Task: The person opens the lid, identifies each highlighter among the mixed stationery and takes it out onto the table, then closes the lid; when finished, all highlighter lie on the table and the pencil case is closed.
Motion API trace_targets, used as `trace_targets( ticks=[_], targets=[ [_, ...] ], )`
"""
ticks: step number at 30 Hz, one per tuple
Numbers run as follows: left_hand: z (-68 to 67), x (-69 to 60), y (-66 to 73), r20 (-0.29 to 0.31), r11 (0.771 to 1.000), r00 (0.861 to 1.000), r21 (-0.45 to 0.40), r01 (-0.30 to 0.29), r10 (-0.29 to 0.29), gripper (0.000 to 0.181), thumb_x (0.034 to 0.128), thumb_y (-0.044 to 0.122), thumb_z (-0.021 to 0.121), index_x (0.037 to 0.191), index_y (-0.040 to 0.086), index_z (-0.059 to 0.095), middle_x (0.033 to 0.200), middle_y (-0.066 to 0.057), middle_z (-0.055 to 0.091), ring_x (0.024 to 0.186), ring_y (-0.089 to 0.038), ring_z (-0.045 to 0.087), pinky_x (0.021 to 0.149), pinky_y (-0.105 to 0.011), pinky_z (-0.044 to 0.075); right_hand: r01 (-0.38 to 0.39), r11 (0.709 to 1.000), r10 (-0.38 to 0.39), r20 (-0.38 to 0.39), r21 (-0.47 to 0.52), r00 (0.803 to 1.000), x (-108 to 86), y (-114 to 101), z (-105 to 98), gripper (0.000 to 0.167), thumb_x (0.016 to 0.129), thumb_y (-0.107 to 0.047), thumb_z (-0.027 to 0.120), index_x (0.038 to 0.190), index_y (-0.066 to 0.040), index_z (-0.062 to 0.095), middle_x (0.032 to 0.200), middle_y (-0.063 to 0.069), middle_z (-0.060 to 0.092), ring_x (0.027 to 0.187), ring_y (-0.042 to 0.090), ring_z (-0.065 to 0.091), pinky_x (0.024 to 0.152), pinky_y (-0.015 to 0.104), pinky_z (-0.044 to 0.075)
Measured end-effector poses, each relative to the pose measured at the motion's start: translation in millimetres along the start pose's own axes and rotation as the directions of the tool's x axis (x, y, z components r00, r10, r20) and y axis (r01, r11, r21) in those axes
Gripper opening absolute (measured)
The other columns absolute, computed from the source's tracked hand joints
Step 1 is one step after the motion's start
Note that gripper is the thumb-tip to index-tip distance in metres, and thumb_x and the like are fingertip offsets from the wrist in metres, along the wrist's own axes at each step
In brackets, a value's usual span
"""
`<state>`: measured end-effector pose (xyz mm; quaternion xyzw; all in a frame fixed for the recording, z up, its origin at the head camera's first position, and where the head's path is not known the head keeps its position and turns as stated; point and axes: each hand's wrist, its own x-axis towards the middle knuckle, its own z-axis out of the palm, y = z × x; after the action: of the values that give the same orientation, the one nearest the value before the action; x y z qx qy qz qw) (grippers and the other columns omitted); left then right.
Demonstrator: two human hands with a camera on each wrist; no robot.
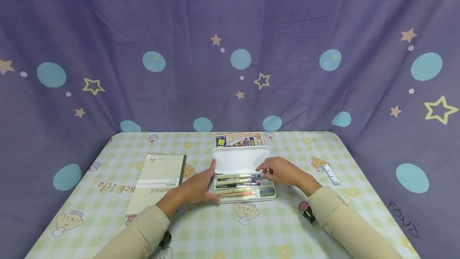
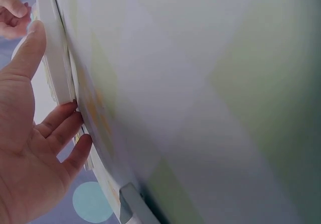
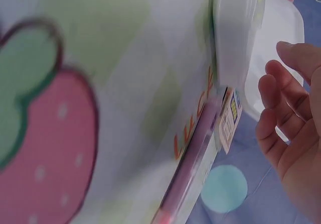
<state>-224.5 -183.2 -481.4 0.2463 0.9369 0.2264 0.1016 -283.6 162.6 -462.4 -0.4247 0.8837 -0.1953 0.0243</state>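
A white pencil case (image 1: 246, 200) lies with its lid (image 1: 241, 160) raised, holding several pens (image 1: 235, 180) and a grey-blue item (image 1: 267, 192), perhaps an eraser, at its right end. My left hand (image 1: 195, 187) grips the left end, thumb at the front corner and fingers toward the hinge. In the left wrist view, that thumb (image 2: 31, 50) rests along the case's side. Over the right end hovers my right hand (image 1: 282, 171). Seen from the right wrist, its fingers (image 3: 281, 98) are loosely bent with nothing visible between them, close to the lid.
To the left lies a cream notebook (image 1: 161, 171). Behind the case is a printed box (image 1: 238, 140). A small blue-and-white block (image 1: 331, 174) lies at the right. A purple pen (image 3: 193, 156) lies on the checked tablecloth (image 1: 215, 231). A purple curtain (image 1: 194, 19) hangs behind.
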Motion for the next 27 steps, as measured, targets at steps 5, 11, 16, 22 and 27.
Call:
trace_targets(
  ticks=[5, 11, 16, 22, 27],
  targets=[
    [2.6, 0.2, -1.1, 0.008, 1.000, 1.000, -0.006, -0.006, 0.006, 0.141, 0.0733, 0.060, 0.084, 0.162, 0.002, -0.008, 0.142, -0.006, 0.060, 0.125, -0.027, 0.063, 0.111, -0.045, 0.047, 0.046, 0.999, -0.046, -0.001, -0.003, 0.999, 4.1, -7.0, 6.9, 0.024, 0.095, -0.012, 0.070, 0.117, -0.016, 0.077, 0.091, -0.007, 0.069, 0.074, -0.002, 0.056, 0.071, 0.022, 0.052],
    [2.7, 1.6, -2.3, -0.002, 1.000, 1.000, 0.012, -0.004, 0.004, 0.141, 0.0727, 0.062, 0.083, 0.162, 0.002, -0.007, 0.141, -0.005, 0.060, 0.125, -0.027, 0.063, 0.111, -0.045, 0.047, 0.071, 0.997, -0.071, -0.010, 0.008, 0.997, 12.2, -14.8, 13.2, 0.025, 0.094, -0.014, 0.071, 0.118, -0.015, 0.077, 0.088, -0.008, 0.067, 0.071, -0.002, 0.054, 0.070, 0.020, 0.051],
    [0.7, 2.3, -1.6, -0.004, 1.000, 1.000, 0.007, 0.007, -0.007, 0.141, 0.0722, 0.062, 0.084, 0.163, 0.002, -0.007, 0.142, -0.006, 0.060, 0.127, -0.028, 0.061, 0.112, -0.045, 0.046, 0.112, 0.994, -0.112, -0.001, -0.010, 0.994, 18.7, -18.7, 17.3, 0.024, 0.095, -0.016, 0.072, 0.118, -0.016, 0.077, 0.081, -0.010, 0.062, 0.068, -0.003, 0.046, 0.068, 0.018, 0.046],
    [-0.6, 2.8, 0.6, -0.002, 1.000, 1.000, 0.013, 0.009, -0.009, 0.141, 0.0727, 0.061, 0.084, 0.162, 0.001, -0.007, 0.143, -0.007, 0.059, 0.130, -0.031, 0.059, 0.113, -0.046, 0.045, 0.099, 0.995, -0.098, 0.031, -0.028, 0.995, 23.2, -21.3, 21.4, 0.024, 0.094, -0.020, 0.074, 0.118, -0.022, 0.078, 0.078, -0.013, 0.058, 0.068, -0.003, 0.044, 0.066, 0.017, 0.042],
    [-1.6, 2.5, 1.8, 0.003, 1.000, 1.000, 0.001, 0.015, -0.015, 0.141, 0.0728, 0.060, 0.084, 0.162, 0.001, -0.007, 0.144, -0.009, 0.059, 0.131, -0.031, 0.059, 0.113, -0.047, 0.045, 0.082, 0.995, -0.078, 0.063, -0.064, 0.995, 24.7, -22.5, 25.7, 0.025, 0.095, -0.022, 0.073, 0.120, -0.025, 0.077, 0.077, -0.014, 0.056, 0.067, -0.002, 0.043, 0.063, 0.017, 0.040]
  ],
)
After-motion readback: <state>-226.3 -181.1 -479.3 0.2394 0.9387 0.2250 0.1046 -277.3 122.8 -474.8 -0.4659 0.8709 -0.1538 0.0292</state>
